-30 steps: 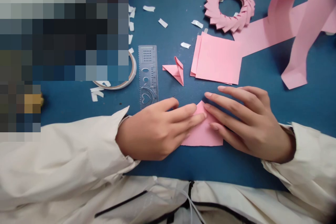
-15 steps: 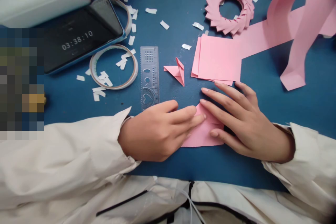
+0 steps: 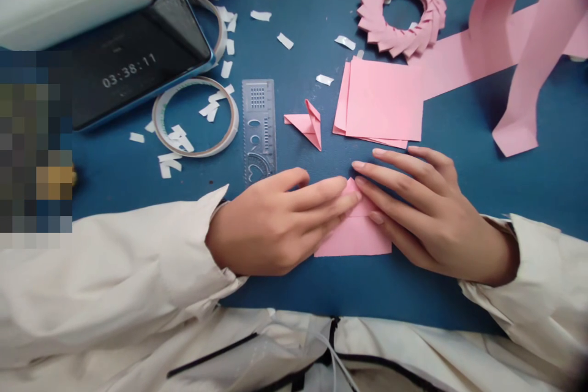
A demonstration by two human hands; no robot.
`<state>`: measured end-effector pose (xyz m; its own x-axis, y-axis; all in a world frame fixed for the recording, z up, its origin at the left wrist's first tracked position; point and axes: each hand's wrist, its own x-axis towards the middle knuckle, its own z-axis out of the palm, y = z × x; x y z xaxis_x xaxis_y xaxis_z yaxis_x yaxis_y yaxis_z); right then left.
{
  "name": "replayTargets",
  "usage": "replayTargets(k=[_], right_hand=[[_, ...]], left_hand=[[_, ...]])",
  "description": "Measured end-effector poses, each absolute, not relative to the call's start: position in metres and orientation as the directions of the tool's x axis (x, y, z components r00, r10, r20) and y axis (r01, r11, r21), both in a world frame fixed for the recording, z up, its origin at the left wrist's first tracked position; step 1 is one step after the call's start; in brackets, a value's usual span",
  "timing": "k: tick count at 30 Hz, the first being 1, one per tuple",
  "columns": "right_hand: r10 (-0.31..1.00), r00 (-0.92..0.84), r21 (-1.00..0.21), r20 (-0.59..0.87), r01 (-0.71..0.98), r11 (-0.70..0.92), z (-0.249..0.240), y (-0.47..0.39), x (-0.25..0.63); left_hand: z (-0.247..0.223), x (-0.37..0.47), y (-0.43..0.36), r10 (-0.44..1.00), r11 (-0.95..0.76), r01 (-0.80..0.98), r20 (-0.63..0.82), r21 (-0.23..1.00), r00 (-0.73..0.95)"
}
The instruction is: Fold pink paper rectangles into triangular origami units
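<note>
Left hand [image 3: 280, 223] lay over the upper left of the pink sheet [image 3: 353, 239], flat on the blue tabletop [image 3: 294, 294]; couldn't tell if it pinched or just pressed. Change: sheet's lower edge had gone straighter since half a second earlier, and a level flap edge now ran under the peak. Read it as the fold lying flatter. Right hand [image 3: 427, 208] was spread, not gripping, thumb and a finger on the sheet's right slope.

Around: phone [image 3: 142, 61], tape roll [image 3: 235, 115], ruler [image 3: 261, 125] with its lower end hidden behind the left hand, small folded piece [image 3: 310, 124], paper stack [image 3: 383, 101] close ahead of the right fingertips. Pleated ring [image 3: 372, 9] and curled strip [image 3: 523, 67] sat farther off, not in the way.
</note>
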<state>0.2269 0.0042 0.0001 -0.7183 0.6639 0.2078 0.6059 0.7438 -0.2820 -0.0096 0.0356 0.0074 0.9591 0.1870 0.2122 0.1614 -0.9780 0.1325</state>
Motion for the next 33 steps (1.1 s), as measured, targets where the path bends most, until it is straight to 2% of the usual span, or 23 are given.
replayTargets(k=[5,14,23,28,33], right_hand=[[0.655,-0.723,-0.252,0.220,0.606,0.754,0.0004,0.0035,0.2258],[0.664,-0.725,-0.298,0.180,0.604,0.740,-0.0002,0.0040,0.2287],[0.689,-0.707,-0.380,0.158,0.601,0.703,0.0016,0.0051,0.2285],[0.709,-0.682,-0.448,0.179,0.585,0.676,0.0007,0.0059,0.2299],[0.700,-0.700,-0.442,0.144,0.588,0.678,0.0018,0.0061,0.2305]], left_hand=[[0.0066,-0.0094,0.0363,0.209,-0.974,0.180,0.238,0.137,0.948],[0.0078,-0.0115,0.0343,0.268,-0.961,0.245,0.211,0.129,0.940],[0.0074,-0.0121,0.0323,0.171,-0.985,0.156,0.242,0.080,0.955],[0.0064,-0.0118,0.0301,0.180,-0.983,0.167,0.231,0.076,0.956],[0.0083,-0.0106,0.0273,0.202,-0.978,0.187,0.226,0.087,0.953]])
